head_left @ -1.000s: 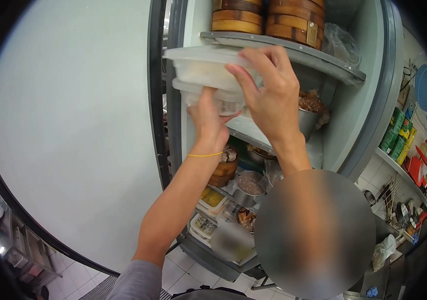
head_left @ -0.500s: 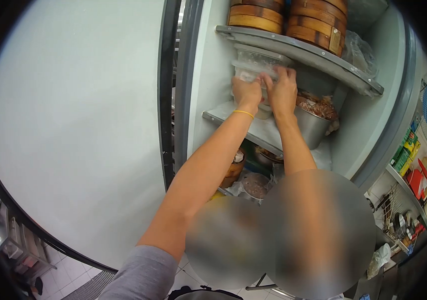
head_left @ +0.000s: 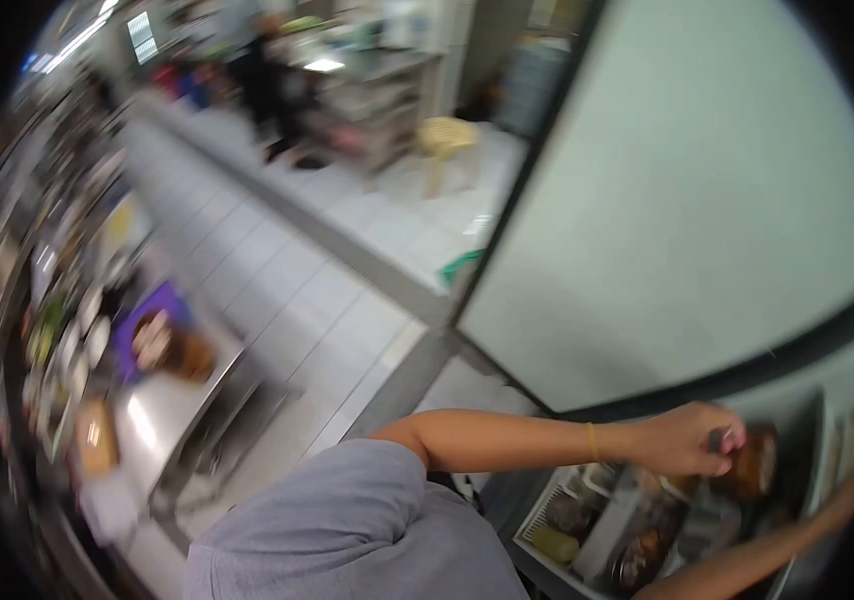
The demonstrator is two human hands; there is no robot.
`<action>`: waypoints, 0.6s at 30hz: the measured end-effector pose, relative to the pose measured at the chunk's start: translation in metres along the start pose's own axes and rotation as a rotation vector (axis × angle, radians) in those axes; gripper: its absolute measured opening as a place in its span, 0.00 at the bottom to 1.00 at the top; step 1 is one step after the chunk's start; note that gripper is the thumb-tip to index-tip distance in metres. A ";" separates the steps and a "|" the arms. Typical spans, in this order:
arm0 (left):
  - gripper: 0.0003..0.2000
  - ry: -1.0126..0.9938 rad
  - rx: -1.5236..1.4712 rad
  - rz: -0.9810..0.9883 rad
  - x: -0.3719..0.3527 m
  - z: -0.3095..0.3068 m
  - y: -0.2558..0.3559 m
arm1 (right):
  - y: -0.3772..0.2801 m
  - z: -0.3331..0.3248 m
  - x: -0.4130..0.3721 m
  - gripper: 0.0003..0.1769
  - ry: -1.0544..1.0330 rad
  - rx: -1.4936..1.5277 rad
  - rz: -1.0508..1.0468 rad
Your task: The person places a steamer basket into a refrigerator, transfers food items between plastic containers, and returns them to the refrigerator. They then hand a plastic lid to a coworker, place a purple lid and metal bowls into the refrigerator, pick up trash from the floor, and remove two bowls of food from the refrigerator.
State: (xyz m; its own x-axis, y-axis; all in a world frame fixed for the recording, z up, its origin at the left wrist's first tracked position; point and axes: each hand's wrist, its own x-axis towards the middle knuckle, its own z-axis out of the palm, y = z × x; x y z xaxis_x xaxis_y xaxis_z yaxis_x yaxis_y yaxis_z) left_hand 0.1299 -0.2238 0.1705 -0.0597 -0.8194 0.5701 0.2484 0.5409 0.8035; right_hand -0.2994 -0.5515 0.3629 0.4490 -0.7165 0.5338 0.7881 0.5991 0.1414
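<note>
My left hand (head_left: 697, 440), a yellow band at its wrist, reaches across to the right with its fingers curled. A small dark piece shows between the fingers, too blurred to name. Just beyond and below the hand is a round brown container (head_left: 750, 465), perhaps a bamboo steamer, inside the opened fridge. Of my right arm only the forearm (head_left: 777, 550) shows at the lower right; the hand itself lies past the dark edge of the view. Under my left forearm sit blurred food containers (head_left: 637, 555) on the fridge shelves.
The large pale fridge door (head_left: 687, 200) stands open on the right. To the left are a steel counter (head_left: 162, 430) and a brown steamer (head_left: 187, 355) on a purple sheet. A yellow stool (head_left: 447, 145) and another person (head_left: 262, 90) are farther back.
The view has swung left, away from the shelf, toward the kitchen. Both hands were at the clear plastic tubs; now my left is curled near the brown container and my right is out of view.
</note>
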 end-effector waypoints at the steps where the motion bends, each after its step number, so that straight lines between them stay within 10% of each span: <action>1: 0.13 0.086 0.067 -0.005 -0.037 -0.014 -0.007 | 0.066 -0.043 0.002 0.33 0.047 0.067 0.086; 4: 0.15 0.331 0.300 -0.228 -0.161 -0.031 -0.003 | 0.293 -0.113 -0.063 0.29 0.173 -0.281 -0.233; 6: 0.16 0.581 0.352 -0.291 -0.248 -0.021 -0.001 | 0.477 -0.142 -0.137 0.23 -0.125 -1.623 -0.441; 7: 0.16 0.705 0.408 -0.334 -0.292 -0.014 0.005 | 0.390 -0.211 -0.110 0.21 -0.372 -2.267 -0.552; 13: 0.16 1.468 0.308 -0.755 -0.530 0.070 0.074 | 0.553 -0.290 -0.277 0.22 -0.354 -2.023 0.345; 18: 0.17 2.171 0.207 -0.583 -0.692 0.151 0.117 | 0.631 -0.294 -0.395 0.23 -0.534 -1.830 0.937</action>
State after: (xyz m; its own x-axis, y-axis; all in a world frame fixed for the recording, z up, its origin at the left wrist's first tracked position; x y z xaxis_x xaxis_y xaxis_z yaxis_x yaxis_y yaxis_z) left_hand 0.0545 0.4352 -0.1048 0.7793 0.3300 -0.5326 0.5216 0.1293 0.8433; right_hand 0.1440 0.0051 -0.0038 0.9827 -0.1426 0.1183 0.0214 -0.5469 -0.8369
